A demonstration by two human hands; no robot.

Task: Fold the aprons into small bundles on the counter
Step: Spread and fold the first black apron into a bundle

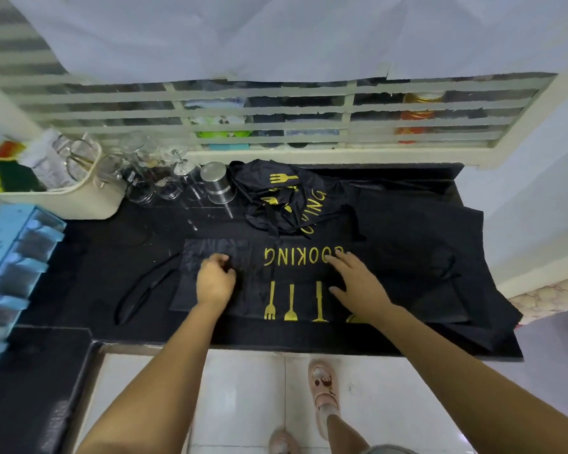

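The fingers (338, 257) of the right hand (358, 285) lie straight and spread, pressing flat on the flat apron (292, 290), their tips at the end of the gold word "COOKING". The fingers (222, 258) of the left hand (215, 280) are curled and pinch the cloth at a folded-over flap on the apron's left part; motion blur hides the finer detail of that grip.

The flat apron is black and is spread on the near middle of the black table (105, 257), with gold cutlery shapes printed just beside the near edge. One of its straps (145, 290) loops loose on the table to the left. Behind it, touching its far edge, sits a crumpled apron (282, 198) with the same gold print. More black cloth (423, 257) lies spread to the right and hangs over the table's right end.

At the back left stand a steel cup (215, 183), several clear glasses (158, 181) and a cream basket (66, 199). A barred window (276, 126) runs behind the table.
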